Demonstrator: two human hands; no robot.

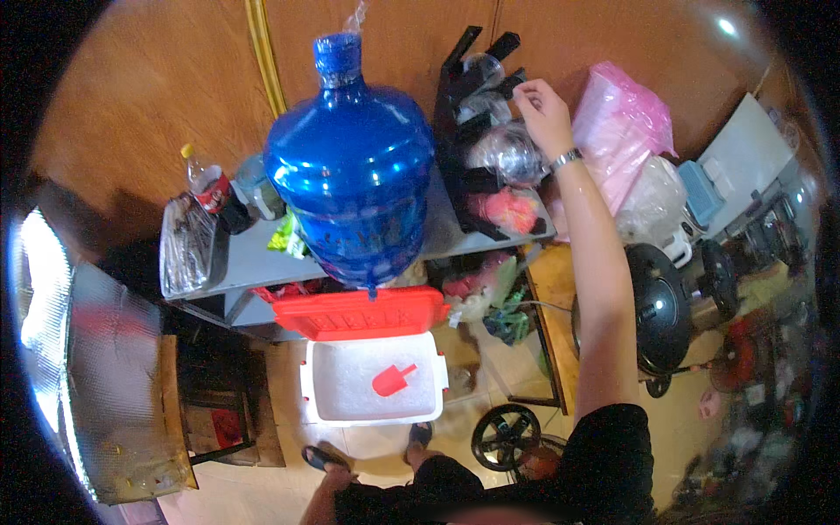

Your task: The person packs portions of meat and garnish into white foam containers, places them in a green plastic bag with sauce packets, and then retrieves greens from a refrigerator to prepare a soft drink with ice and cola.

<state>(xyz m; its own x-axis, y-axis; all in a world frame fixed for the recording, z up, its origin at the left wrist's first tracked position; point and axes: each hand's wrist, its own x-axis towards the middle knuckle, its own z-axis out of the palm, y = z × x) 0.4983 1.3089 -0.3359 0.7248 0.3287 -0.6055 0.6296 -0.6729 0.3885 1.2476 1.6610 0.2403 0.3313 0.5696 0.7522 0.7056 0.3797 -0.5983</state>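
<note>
My right hand (545,115) is raised beside a black upright rack (453,164) on the grey shelf, its fingers curled near the rack's upper slots. Whether anything thin sits between the fingertips cannot be made out. Clear plastic cups or lids (484,105) fill the upper slots, a bulging clear-wrapped bundle (505,154) sits lower, and a pink-red item (508,211) is at the bottom. My left hand is out of view. On the floor before me stands a white cooler box (374,420) with its red lid (361,314) raised; a red scoop (392,379) lies on the ice (344,374) inside.
A large blue water jug (348,157) stands on the grey shelf (256,262), left of the rack. Further left are a cola bottle (216,190) and a plastic-wrapped tray (190,246). Pink plastic bags (617,131) and a black round-lidded pot (659,308) are on the right.
</note>
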